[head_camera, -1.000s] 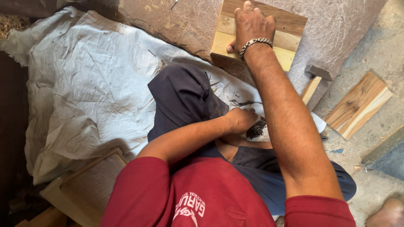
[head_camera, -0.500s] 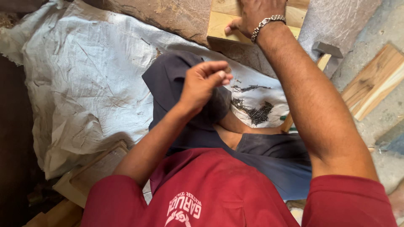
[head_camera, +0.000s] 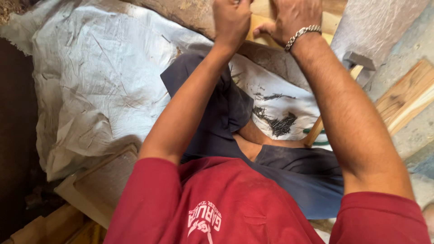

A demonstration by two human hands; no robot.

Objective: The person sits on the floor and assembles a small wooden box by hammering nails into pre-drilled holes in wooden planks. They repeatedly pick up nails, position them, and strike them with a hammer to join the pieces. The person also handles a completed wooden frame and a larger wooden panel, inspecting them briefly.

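The left hand (head_camera: 231,20) is raised to the top edge of the view, its fingers curled together into a loose fist; the fingertips are cut off by the frame, so it cannot be told whether anything is pinched between them. The right hand (head_camera: 289,18), with a metal bracelet (head_camera: 302,34) at the wrist, is laid flat on a pale wooden board (head_camera: 260,22), fingers spread, the thumb pressed against the board's near edge. Most of the board is hidden under both hands and cropped by the frame.

A heap of small dark nails (head_camera: 279,124) is seen on a white sheet (head_camera: 90,81) beside the dark trousers (head_camera: 226,113), well below the hands. A hammer (head_camera: 357,63) is partly covered by the right forearm: only its grey head and a piece of its wooden handle are shown. A wooden plank (head_camera: 407,97) is seen at the right, cut off by the frame.
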